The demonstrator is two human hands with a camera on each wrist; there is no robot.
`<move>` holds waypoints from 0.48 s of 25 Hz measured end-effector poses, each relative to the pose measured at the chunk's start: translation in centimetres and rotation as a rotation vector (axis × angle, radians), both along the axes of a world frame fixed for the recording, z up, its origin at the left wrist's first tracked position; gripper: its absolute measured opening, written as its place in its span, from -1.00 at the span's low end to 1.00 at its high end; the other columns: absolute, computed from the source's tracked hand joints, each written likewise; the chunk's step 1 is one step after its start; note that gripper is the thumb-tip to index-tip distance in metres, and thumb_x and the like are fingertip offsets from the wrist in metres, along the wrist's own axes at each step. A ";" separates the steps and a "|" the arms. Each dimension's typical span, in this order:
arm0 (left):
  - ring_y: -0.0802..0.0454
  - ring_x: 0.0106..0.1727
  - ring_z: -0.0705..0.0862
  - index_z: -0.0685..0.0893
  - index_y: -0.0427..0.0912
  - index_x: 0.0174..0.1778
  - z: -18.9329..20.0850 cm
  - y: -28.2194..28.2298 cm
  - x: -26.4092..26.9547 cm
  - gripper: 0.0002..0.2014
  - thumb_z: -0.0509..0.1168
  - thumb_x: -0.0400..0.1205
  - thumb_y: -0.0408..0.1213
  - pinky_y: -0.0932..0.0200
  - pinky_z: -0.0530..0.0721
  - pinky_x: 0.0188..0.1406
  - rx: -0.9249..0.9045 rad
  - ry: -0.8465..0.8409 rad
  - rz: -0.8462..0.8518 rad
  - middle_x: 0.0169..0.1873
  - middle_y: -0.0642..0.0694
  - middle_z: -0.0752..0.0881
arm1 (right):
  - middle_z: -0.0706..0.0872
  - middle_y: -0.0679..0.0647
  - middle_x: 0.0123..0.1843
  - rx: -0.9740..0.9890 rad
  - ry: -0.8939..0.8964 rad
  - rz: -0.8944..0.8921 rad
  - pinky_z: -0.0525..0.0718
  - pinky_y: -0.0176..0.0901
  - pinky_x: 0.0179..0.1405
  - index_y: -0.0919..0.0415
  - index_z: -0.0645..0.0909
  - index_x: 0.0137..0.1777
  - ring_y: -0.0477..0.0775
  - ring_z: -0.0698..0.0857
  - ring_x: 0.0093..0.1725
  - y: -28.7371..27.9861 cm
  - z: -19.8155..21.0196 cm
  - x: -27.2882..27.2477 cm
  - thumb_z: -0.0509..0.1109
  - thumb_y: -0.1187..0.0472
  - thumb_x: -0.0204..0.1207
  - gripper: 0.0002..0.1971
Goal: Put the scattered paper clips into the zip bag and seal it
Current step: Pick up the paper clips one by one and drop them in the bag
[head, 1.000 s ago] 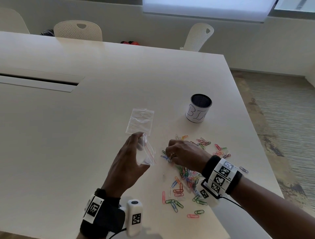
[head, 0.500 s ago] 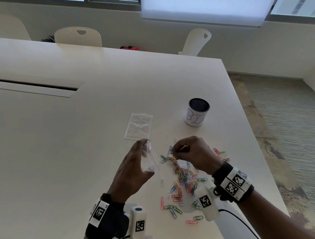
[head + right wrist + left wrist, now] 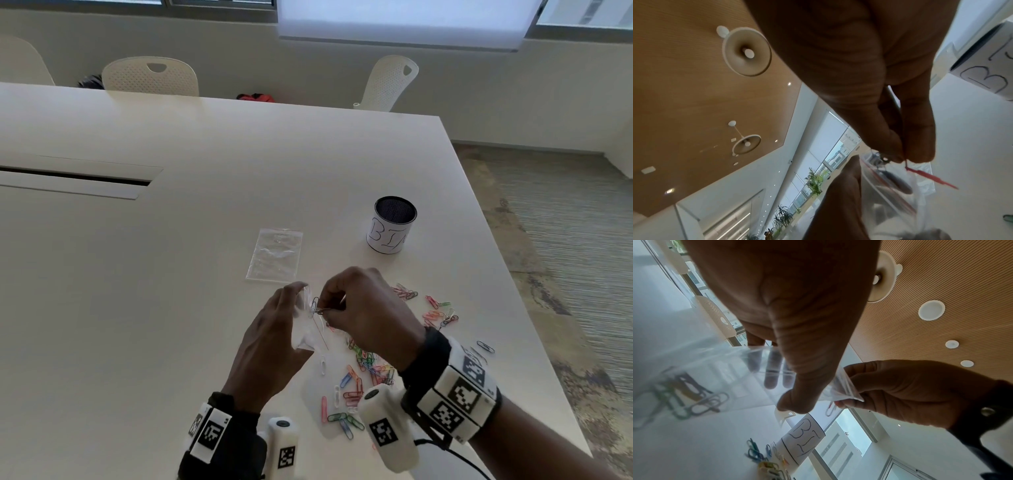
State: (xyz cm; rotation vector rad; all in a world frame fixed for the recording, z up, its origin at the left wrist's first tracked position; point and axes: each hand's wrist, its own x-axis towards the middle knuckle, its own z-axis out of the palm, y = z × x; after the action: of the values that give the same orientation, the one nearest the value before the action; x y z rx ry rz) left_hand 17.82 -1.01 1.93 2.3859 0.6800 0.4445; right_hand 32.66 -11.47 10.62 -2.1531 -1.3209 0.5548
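Above the bench (image 3: pixel 171 274), the left hand (image 3: pixel 270 346) grips the clear zip bag (image 3: pixel 308 329) with its mouth gaping. The right hand (image 3: pixel 366 308) pinches a few paper clips (image 3: pixel 317 307) at that mouth, perhaps already inside. More loose clips (image 3: pixel 370 368) lie beneath, near a mesh cup (image 3: pixel 392 229).

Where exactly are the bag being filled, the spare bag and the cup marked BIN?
held zip bag (image 3: pixel 303 337), head view, lower part of the clear film.
spare bag (image 3: pixel 275 255), head view, middle of the flat plastic.
cup marked BIN (image 3: pixel 388 236), head view, white label on its side.
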 end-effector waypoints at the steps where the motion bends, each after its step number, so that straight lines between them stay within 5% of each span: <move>1: 0.21 0.19 0.60 0.35 0.07 0.64 0.0 -0.1 0.0 -0.13 0.65 0.45 -0.23 0.53 0.48 0.05 0.004 0.001 0.001 0.25 0.17 0.58 | 0.89 0.07 -0.12 -0.018 -0.027 -0.003 0.90 -0.10 -0.10 0.20 0.89 -0.02 -0.03 0.85 -0.20 0.2 -0.1 -0.2 0.60 0.38 0.52 -0.89; 6: 0.14 0.29 0.64 0.34 0.06 0.64 0.1 -0.4 0.0 -0.15 0.60 0.45 -0.29 0.27 0.64 0.20 0.011 0.014 -0.012 0.37 0.11 0.61 | 0.91 0.09 -0.14 -0.023 -0.017 -0.017 0.91 -0.02 -0.11 0.20 0.91 -0.05 0.00 0.87 -0.22 0.7 0.4 -0.2 0.61 0.36 0.50 -0.91; 12: 0.14 0.35 0.66 0.36 0.09 0.63 -0.1 -0.2 0.2 -0.19 0.54 0.47 -0.29 0.21 0.67 0.23 -0.065 -0.025 -0.008 0.43 0.15 0.61 | 0.91 0.12 -0.23 0.028 0.215 -0.040 0.90 0.13 -0.15 0.24 0.89 -0.05 0.05 0.91 -0.22 0.3 0.8 -0.1 0.63 0.29 0.52 -0.95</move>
State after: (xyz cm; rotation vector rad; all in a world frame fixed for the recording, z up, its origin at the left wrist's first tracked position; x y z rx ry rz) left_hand 17.98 -1.18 1.83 2.3173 0.6629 0.4414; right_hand 32.51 -11.13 11.45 -2.0284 -1.1597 0.7252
